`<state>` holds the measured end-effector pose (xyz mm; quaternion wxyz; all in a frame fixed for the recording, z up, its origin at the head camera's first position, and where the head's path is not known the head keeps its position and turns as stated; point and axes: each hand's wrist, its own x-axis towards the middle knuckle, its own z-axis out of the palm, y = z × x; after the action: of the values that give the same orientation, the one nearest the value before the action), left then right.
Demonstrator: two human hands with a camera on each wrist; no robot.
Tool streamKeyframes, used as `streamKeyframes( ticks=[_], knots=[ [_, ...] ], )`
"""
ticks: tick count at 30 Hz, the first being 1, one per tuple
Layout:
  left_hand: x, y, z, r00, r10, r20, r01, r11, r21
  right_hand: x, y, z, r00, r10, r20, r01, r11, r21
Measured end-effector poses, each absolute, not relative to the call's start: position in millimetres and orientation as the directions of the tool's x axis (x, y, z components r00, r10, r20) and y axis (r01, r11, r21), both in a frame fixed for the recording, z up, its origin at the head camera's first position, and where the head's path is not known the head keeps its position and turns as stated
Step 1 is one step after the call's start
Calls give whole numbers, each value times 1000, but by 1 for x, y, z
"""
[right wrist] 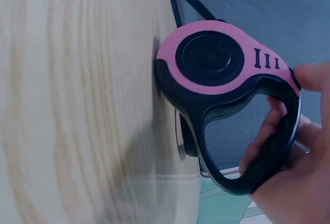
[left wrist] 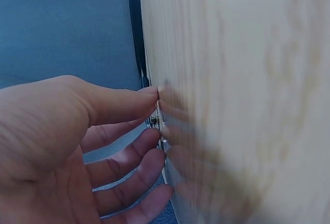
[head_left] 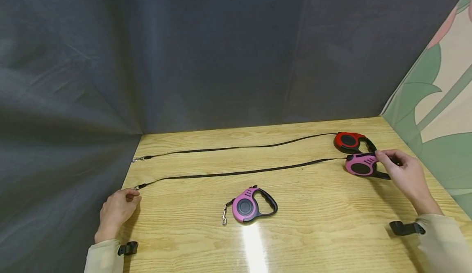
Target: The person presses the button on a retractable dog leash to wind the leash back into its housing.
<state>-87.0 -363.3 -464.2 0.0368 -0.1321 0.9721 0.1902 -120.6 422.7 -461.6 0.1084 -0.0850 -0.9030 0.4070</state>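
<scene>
My right hand (head_left: 407, 177) grips the black handle of a pink-and-black retractable dog leash (head_left: 360, 165), its thumb by the button at the top of the handle. In the right wrist view, the pink leash (right wrist: 209, 56) stands tilted close over the tabletop, with fingers through its handle loop. A black strap (head_left: 250, 171) runs from it leftward to a metal clip (head_left: 137, 187). At that end, the thumb and fingertips of my left hand (head_left: 118, 209) pinch the clip, partly hiding it. Metal of the clip (left wrist: 153, 120) shows between the fingers in the left wrist view.
A red retractable leash (head_left: 348, 141) lies just behind the held one, its strap (head_left: 236, 147) stretched left to its own clip (head_left: 139, 159). Another pink leash (head_left: 245, 205), strap wound in, lies front centre. Grey cloth walls (head_left: 221, 60) border the table (head_left: 177, 224) at back and left.
</scene>
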Motion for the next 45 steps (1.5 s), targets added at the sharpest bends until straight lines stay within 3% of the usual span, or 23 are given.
streamKeyframes(
  ticks=[10, 17, 30, 40, 45],
  knots=[
    [-87, -368, -462, -968, -219, -126, -250, 897, 365, -124, 425, -454, -963, 265, 44, 154, 678, -719],
    [-91, -368, -460, -977, -170, -125, -205, 906, 370, -122, 426, -451, -970, 241, 20, 160, 700, -696],
    [-93, -374, -462, -975, -201, -96, -221, 920, 324, -123, 430, -454, -974, 225, -1, 168, 722, -672],
    [-90, -381, -454, -924, -190, -331, -294, 908, 298, -126, 431, -455, -966, 257, 22, 169, 695, -699],
    [-86, -382, -454, -914, -155, -374, -285, 902, 324, -125, 428, -455, -946, 324, 16, 216, 664, -715]
  ],
)
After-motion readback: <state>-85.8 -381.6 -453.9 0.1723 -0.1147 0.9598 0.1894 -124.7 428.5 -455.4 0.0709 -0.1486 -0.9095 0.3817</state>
